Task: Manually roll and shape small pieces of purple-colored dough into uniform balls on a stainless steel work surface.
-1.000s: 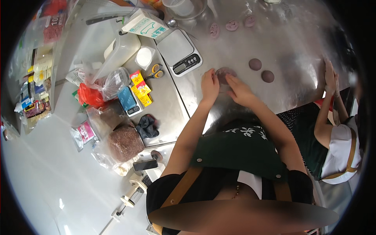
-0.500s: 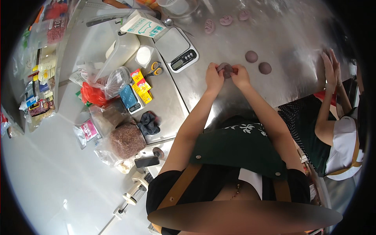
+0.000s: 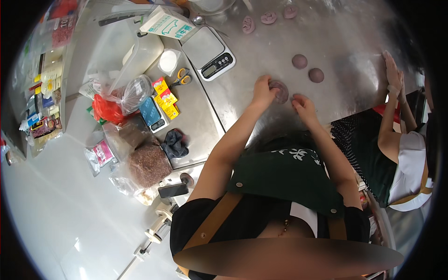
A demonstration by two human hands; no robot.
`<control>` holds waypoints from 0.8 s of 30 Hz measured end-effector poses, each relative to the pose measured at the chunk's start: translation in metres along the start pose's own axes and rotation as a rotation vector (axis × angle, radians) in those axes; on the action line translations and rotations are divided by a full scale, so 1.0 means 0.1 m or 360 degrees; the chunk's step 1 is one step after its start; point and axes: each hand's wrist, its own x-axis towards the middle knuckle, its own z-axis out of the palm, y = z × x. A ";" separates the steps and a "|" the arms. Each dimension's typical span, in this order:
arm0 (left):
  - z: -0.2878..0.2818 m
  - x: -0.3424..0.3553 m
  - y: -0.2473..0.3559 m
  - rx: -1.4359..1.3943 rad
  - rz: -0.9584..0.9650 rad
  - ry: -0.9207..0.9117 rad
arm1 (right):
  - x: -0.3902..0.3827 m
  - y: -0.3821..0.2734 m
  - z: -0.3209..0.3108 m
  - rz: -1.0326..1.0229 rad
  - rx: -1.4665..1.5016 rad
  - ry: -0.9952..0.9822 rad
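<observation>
A flattened round of purple dough (image 3: 281, 92) is at the tips of my left hand (image 3: 264, 91), whose fingers are closed on its left edge. The round has a raised rim and a lighter middle. Just to its right and nearer me, my right hand (image 3: 304, 109) is apart from the dough, its fingers curled toward the palm. What the right fingers hold, if anything, is too small to tell. Beyond my hands, two smooth purple dough balls, one (image 3: 299, 61) slightly farther than the other (image 3: 316, 75), rest on the metal worktop (image 3: 345, 88).
Several shaped dough pieces (image 3: 269, 17) lie at the far side. Left of my hands stand a kitchen scale (image 3: 208, 53), a carton (image 3: 167, 23), scissors (image 3: 182, 77) and yellow packets (image 3: 165, 98). A co-worker's hands (image 3: 393, 74) are at the right.
My right hand has come off the dough and moved right and toward me. The dough, mostly covered by fingers before, now shows as a flat round at my left hand.
</observation>
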 end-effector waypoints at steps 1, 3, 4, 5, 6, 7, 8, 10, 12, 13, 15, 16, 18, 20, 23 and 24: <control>0.00 -0.02 -0.01 0.0036 -0.0016 0.0000 | 0.04 0.01 0.01 0.0004 0.0004 0.0007; 0.00 -0.06 -0.06 0.0074 -0.0039 0.0016 | 0.11 -0.33 0.08 -0.0558 -0.0377 0.0324; 0.04 -0.06 -0.06 0.0113 0.0082 0.0082 | 0.21 -0.44 0.12 -0.0560 -0.0378 0.0331; 0.08 -0.05 -0.06 0.0148 0.0206 0.0138 | 0.34 -0.52 0.15 -0.0781 -0.0457 0.0440; 0.09 -0.05 -0.06 0.0145 0.0210 0.0127 | 0.46 -0.60 0.20 -0.0997 -0.0534 0.0540; 0.08 -0.07 -0.03 0.0193 0.0350 0.0128 | 0.55 -0.72 0.25 -0.1109 -0.0575 0.0554; 0.07 -0.07 -0.02 0.0236 0.0493 0.0133 | 0.63 -0.82 0.30 -0.1226 -0.0619 0.0568; 0.07 -0.09 -0.04 0.0213 0.0560 0.0109 | 0.79 -0.90 0.40 -0.1296 -0.0695 0.0528; 0.06 -0.13 -0.08 0.0194 0.0605 0.0108 | 0.86 -0.88 0.45 -0.1376 -0.0767 0.0456; 0.06 -0.16 -0.10 0.0084 0.0580 0.0139 | 0.88 -0.85 0.47 -0.1399 -0.0804 0.0450; 0.06 -0.29 -0.12 -0.0021 0.0515 0.0194 | 0.86 -0.81 0.53 -0.1425 -0.0835 0.0395; 0.07 -0.36 -0.11 -0.0033 0.0360 0.0267 | 0.82 -0.78 0.51 -0.1500 -0.0914 0.0352; 0.10 -0.43 -0.10 -0.0053 0.0194 0.0353 | 0.80 -0.74 0.49 -0.1583 -0.0999 0.0290; 0.14 -0.48 -0.08 -0.0007 0.0173 0.0454 | 0.79 -0.67 0.48 -0.1524 -0.1222 0.0571; 0.19 -0.50 -0.07 -0.0159 0.0079 0.0484 | 0.83 -0.71 0.46 -0.1541 -0.1445 0.0469; 0.21 -0.50 -0.07 -0.0160 0.0077 0.0513 | 0.83 -0.75 0.46 -0.1568 -0.1445 0.0456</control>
